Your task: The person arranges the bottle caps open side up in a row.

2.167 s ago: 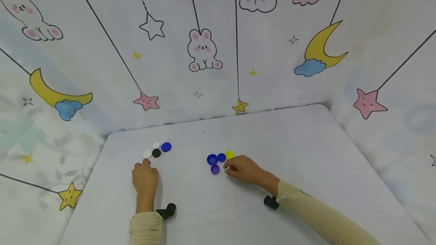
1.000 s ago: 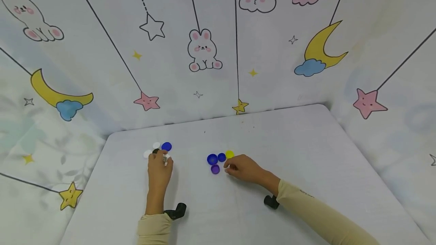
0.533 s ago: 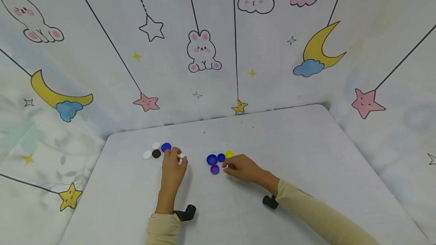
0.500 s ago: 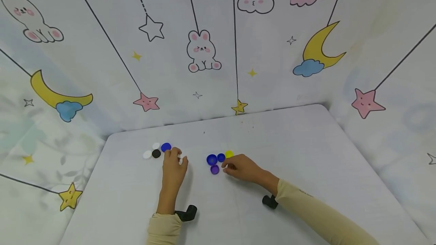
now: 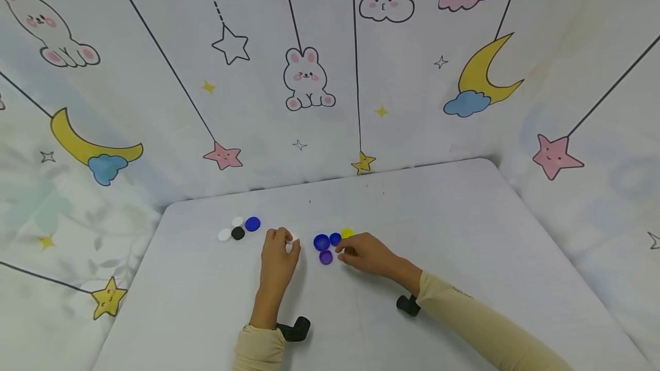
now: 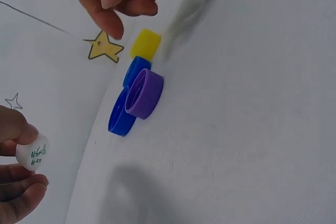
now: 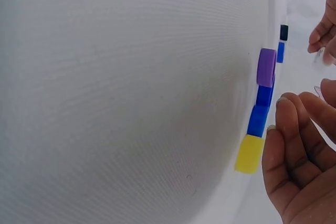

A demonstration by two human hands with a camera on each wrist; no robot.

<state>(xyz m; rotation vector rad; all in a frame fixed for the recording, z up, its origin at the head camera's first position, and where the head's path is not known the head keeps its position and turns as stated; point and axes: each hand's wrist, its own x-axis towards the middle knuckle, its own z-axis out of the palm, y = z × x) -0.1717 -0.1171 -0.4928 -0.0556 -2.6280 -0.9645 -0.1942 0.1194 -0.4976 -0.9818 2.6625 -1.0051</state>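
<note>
My left hand [image 5: 278, 262] pinches a white bottle cap with green print [image 6: 32, 153] between thumb and fingers, raised over the table just left of the middle group of caps. That group has a larger blue cap [image 5: 321, 242], a smaller blue cap [image 5: 335, 239], a yellow cap [image 5: 348, 233] and a purple cap [image 5: 326, 257], set close together; the blue and purple ones show their hollow side. Beside the yellow cap my right hand [image 5: 372, 255] stays with loosely bent fingers and nothing between them.
A second group lies farther left: a black cap [image 5: 238, 233], a blue cap [image 5: 252, 224] and two white caps, one at its left [image 5: 224, 235]. The white table [image 5: 438, 216] meets a cartoon-printed backdrop [image 5: 258, 102] at its back edge.
My left hand has taken the white cap from beside the left group and carried it rightward toward the middle caps. My right hand has stayed nearly still.
</note>
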